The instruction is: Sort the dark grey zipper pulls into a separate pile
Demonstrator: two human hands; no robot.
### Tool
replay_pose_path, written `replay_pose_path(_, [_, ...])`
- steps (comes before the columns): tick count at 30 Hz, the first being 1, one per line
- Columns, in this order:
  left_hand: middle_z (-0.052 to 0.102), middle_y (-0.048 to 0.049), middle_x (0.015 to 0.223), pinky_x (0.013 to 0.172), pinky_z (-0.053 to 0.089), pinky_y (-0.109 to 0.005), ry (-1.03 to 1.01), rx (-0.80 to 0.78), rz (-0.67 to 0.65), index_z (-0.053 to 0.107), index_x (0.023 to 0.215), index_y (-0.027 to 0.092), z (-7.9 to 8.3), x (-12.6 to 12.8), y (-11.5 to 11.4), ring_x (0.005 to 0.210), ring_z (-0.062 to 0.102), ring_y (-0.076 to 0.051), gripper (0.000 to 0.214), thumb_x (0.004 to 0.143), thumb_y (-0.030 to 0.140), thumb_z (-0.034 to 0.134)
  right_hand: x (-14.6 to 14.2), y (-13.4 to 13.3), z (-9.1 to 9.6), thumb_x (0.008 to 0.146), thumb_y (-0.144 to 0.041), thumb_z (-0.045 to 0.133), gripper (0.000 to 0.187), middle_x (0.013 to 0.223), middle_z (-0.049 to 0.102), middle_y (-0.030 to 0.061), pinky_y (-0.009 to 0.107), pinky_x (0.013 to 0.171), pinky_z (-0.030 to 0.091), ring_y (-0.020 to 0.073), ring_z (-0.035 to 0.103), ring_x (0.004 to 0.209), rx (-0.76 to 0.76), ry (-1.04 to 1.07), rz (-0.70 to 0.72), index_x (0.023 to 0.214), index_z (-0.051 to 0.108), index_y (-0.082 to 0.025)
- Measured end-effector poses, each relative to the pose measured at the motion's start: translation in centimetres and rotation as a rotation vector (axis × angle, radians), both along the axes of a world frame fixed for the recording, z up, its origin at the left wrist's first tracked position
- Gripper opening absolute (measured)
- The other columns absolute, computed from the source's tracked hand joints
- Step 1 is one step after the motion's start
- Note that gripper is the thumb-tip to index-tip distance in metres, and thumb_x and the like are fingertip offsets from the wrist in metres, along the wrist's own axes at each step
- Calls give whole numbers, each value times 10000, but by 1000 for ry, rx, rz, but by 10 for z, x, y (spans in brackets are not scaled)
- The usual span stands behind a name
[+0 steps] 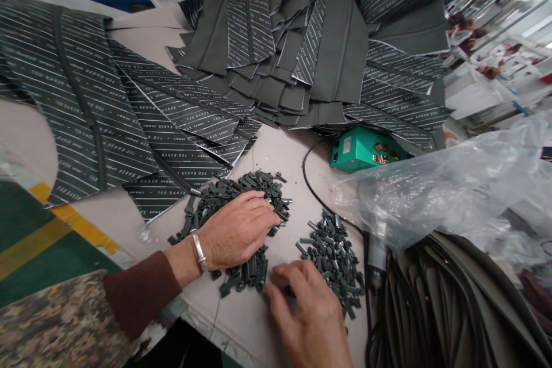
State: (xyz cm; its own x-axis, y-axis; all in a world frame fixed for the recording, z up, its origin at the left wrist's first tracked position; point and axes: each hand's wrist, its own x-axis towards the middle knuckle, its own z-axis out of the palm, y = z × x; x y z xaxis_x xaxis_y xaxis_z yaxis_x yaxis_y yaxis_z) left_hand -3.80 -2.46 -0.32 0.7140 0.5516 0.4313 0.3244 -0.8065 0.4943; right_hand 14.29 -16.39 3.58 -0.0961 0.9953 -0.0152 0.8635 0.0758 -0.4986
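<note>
My left hand (pixel 241 230) lies palm down on a heap of dark zipper sliders with flat pulls (pixel 222 190). Its fingers are stretched out and nothing shows gripped in them; the palm side is hidden. Just right of that heap, my right hand (pixel 308 310) rests low over the table (pixel 280 152), its thumb and forefinger curved and apart. No held piece can be made out there. Beside its fingers is a second heap of zipper sliders (pixel 334 259), with some shiny metal ends.
Striped, printed fabric panels with zippers (pixel 86 98) lie at the left. More dark panels (pixel 336 40) are piled at the back. A green box (pixel 366 149) with a black cable (pixel 308 175), a clear plastic bag (pixel 431 190) and stacked dark pieces (pixel 444 305) stand at the right.
</note>
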Motion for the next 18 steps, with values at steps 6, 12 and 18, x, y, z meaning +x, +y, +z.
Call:
replay_pose_path(6, [725,-63,1022,1140,389,-417,11,-4,-1,633,1062,162,2,1,1,1066,645,-200,192,934,112,499,-27,-5,-15,949,-286,616,254,914,652,47,323,661,530,236,675,794,-10,-107,-17,1201,604,-253])
replay_pose_path(12, [722,-60,1021,1141,387,-416,2,-1,2,632,1064,165,1,2,0,1060,643,-199,194,935,114,496,-19,2,-17,968,-175,479,164,838,630,44,327,657,503,228,637,732,54,-147,1,942,629,-237])
replay_pose_path(18, [721,-58,1014,1133,400,-417,0,-1,2,632,1055,167,1,1,0,1049,642,-196,190,930,119,498,-7,0,-17,941,-133,487,155,837,650,29,311,651,498,212,667,726,52,-168,5,982,592,-239])
